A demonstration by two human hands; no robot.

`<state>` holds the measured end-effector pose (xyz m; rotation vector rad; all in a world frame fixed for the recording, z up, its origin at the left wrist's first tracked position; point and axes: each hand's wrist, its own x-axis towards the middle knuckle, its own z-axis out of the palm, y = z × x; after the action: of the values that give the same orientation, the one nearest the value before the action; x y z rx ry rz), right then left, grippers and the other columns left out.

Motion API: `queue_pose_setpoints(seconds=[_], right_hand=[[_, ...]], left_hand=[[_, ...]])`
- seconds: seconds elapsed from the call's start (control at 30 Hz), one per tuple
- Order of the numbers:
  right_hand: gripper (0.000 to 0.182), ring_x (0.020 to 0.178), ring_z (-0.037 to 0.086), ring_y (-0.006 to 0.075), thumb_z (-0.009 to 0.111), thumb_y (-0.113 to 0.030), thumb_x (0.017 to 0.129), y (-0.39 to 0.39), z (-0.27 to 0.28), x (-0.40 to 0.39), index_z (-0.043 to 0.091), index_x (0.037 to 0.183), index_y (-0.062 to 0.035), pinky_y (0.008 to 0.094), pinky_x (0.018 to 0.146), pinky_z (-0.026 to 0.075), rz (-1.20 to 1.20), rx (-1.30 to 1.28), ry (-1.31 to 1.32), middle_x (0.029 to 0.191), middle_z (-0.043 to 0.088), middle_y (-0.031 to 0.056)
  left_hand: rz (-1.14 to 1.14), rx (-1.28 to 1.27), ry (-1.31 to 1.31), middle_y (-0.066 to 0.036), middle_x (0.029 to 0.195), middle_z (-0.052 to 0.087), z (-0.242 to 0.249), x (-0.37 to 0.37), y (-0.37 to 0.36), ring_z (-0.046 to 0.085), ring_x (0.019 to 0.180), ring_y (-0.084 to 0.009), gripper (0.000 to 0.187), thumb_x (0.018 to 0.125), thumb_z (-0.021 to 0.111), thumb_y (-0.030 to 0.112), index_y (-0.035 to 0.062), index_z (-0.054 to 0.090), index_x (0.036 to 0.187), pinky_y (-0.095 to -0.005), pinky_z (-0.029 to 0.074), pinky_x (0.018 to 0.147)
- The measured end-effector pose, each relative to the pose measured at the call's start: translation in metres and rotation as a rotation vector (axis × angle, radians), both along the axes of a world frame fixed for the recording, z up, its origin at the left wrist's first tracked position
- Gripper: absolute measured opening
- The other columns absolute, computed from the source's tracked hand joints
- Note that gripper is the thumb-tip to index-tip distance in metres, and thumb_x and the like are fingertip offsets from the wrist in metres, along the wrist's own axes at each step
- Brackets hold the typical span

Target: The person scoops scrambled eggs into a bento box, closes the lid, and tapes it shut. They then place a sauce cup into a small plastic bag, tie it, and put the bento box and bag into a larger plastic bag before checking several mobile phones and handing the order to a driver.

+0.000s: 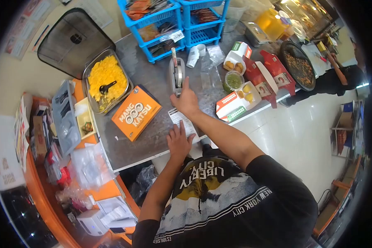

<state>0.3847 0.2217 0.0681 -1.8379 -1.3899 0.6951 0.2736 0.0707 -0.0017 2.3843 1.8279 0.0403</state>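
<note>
My left hand [179, 141] lies with its fingers spread on a printed paper slip [181, 120] at the counter's front edge. Farther forward, my right hand [186, 101] is at the near end of a grey tape dispenser [177, 76]. Its index finger and thumb are stretched out and apart; the other fingers are partly hidden, and I cannot see any tape between them. Left of the slip sits a closed orange "Mang Katsu" box [136, 112]. A clear tub of yellow food [107, 78], with a black scoop [108, 87] in it, stands behind the box.
Blue tiered racks [151, 41] stand at the back. To the right are food boxes [239, 105], a cup of green sauce [234, 81], red cartons [263, 82] and a round dark pan [297, 66]. Another person [339, 78] works beyond the pan. Plastic bags [89, 167] lie at left.
</note>
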Motion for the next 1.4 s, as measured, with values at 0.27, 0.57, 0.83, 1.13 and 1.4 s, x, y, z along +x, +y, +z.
queue_pose_setpoints(seconds=[0.27, 0.57, 0.83, 1.13, 1.4], right_hand=[[0.091, 0.113, 0.059, 0.0517, 0.068, -0.051, 0.089, -0.017, 0.031, 0.035, 0.032, 0.148, 0.0078, 0.0540, 0.095, 0.049, 0.178, -0.144, 0.024, 0.130, 0.055, 0.0359], [0.047, 0.110, 0.063, 0.0355, 0.069, -0.040, 0.080, 0.177, -0.001, 0.220, 0.071, 0.112, -0.0060, 0.0509, 0.097, 0.048, 0.435, -0.392, -0.750, 0.112, 0.068, 0.0161], [0.011, 0.084, 0.066, 0.0299, 0.066, -0.021, 0.084, 0.004, 0.111, 0.129, 0.068, 0.091, -0.0125, 0.0453, 0.079, 0.050, 0.875, 0.516, -0.596, 0.083, 0.067, 0.0084], [0.013, 0.080, 0.062, 0.0350, 0.072, -0.009, 0.082, -0.086, 0.093, 0.099, 0.067, 0.093, -0.0020, 0.0415, 0.076, 0.054, 0.640, 0.534, -0.010, 0.081, 0.064, 0.0139], [0.033, 0.082, 0.066, 0.0168, 0.078, -0.016, 0.085, -0.075, 0.068, 0.094, 0.062, 0.110, -0.0012, 0.0327, 0.069, 0.055, 0.680, -0.052, 0.661, 0.094, 0.066, 0.0103]], left_hand=[[0.047, 0.053, -0.112, -0.020, 0.148, 0.043, 0.012, -0.008, 0.019, 0.043, 0.129, -0.0413, 0.071, 0.097, 0.054, 0.047, 0.0026, 0.041, 0.150, -0.0540, 0.033, 0.104], [0.065, 0.254, -0.443, -0.022, 0.131, 0.050, 0.082, 0.017, 0.016, 0.049, 0.118, -0.0381, 0.058, 0.092, 0.066, 0.036, 0.0016, 0.053, 0.137, -0.0518, 0.038, 0.099], [0.666, -0.901, -1.674, -0.007, 0.096, 0.065, 0.170, 0.045, 0.091, 0.064, 0.079, -0.0186, 0.037, 0.104, 0.056, 0.038, 0.0023, 0.061, 0.113, -0.0313, 0.052, 0.072], [0.664, -0.328, -1.177, -0.007, 0.079, 0.067, 0.150, 0.038, 0.060, 0.065, 0.062, -0.0165, 0.024, 0.101, 0.061, 0.026, 0.0028, 0.064, 0.094, -0.0278, 0.048, 0.055], [0.670, -0.041, -1.141, -0.007, 0.070, 0.063, 0.154, 0.022, 0.022, 0.060, 0.056, -0.0121, 0.017, 0.095, 0.069, 0.013, 0.0007, 0.057, 0.094, -0.0299, 0.049, 0.049]])
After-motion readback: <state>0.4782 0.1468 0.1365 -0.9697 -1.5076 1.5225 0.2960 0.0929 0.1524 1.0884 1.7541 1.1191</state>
